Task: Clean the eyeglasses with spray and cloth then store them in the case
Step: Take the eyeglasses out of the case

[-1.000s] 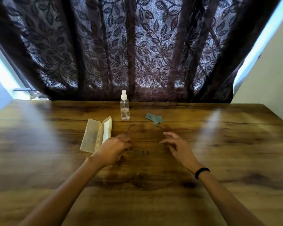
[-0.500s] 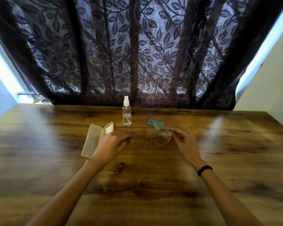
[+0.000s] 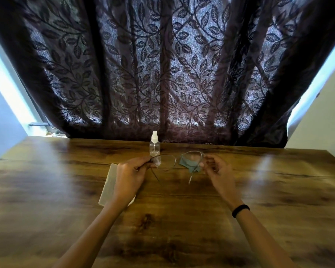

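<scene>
Thin metal-rimmed eyeglasses (image 3: 176,161) hang in the air above the wooden table (image 3: 182,219), temples unfolded and pointing toward me. My left hand (image 3: 131,176) pinches the left hinge end of the frame. My right hand (image 3: 217,171) pinches the right hinge end. A clear spray bottle (image 3: 154,145) with a white cap stands upright just behind the glasses. A small teal cloth (image 3: 189,165) lies on the table, seen partly through the right lens. The pale open case (image 3: 109,185) lies to the left, half hidden by my left hand.
A dark leaf-patterned curtain (image 3: 162,74) hangs behind the table's far edge. A white wall (image 3: 325,122) stands at the right. Bare wood spreads to both sides of my arms and toward me.
Both hands took the glasses off the table and raised them, lenses now facing me at the height of the bottle. The camera tilted upward.
</scene>
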Demonstrator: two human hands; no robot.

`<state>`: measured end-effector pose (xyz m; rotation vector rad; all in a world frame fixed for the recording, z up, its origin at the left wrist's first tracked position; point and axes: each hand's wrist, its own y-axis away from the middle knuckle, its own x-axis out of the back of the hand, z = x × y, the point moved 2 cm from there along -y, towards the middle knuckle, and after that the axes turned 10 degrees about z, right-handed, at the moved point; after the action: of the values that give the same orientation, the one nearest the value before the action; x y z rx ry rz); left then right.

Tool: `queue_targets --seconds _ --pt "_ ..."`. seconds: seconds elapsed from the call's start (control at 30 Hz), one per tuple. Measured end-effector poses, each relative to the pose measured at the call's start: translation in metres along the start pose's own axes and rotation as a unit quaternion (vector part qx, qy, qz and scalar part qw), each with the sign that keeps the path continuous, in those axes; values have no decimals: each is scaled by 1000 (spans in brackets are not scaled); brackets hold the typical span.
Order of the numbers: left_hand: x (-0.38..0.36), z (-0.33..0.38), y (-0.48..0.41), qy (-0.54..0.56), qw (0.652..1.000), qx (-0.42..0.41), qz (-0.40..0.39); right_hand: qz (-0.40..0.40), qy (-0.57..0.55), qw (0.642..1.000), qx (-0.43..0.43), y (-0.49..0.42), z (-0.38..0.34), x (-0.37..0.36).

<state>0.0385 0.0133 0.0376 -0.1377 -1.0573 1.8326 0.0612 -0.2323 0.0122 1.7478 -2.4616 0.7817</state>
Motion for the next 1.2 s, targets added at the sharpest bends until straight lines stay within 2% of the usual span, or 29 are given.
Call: queue_targets --seconds 0.1,0.2,0.37,0.53,0.63,0.8,0.97,1.13,1.2 --pt "-1 -2 -4 7 999 12 37 41 -26 998 -30 13 10 -10" --pt "4 -2 -9 6 998 20 51 15 -20 999 -23 26 12 -26" --pt "24 0 -19 5 993 28 118 1 4 1000 0 11 6 -50" --pt "45 0 -25 -7 990 20 142 -88 58 993 57 -13 -17 -91" --pt "53 -1 -27 2 987 27 158 -151 80 985 20 -22 -30 -119" --pt "59 -1 -30 -11 984 13 177 -176 60 982 -26 -34 -37 -147" --pt "58 -5 -31 -10 982 20 186 -167 7 980 -110 -39 -33 -153" --pt "52 -11 -31 -16 983 34 182 -133 -13 983 -123 -42 -23 -143" --pt "50 -12 -32 -23 984 32 177 -92 -36 986 -131 -42 -17 -136"
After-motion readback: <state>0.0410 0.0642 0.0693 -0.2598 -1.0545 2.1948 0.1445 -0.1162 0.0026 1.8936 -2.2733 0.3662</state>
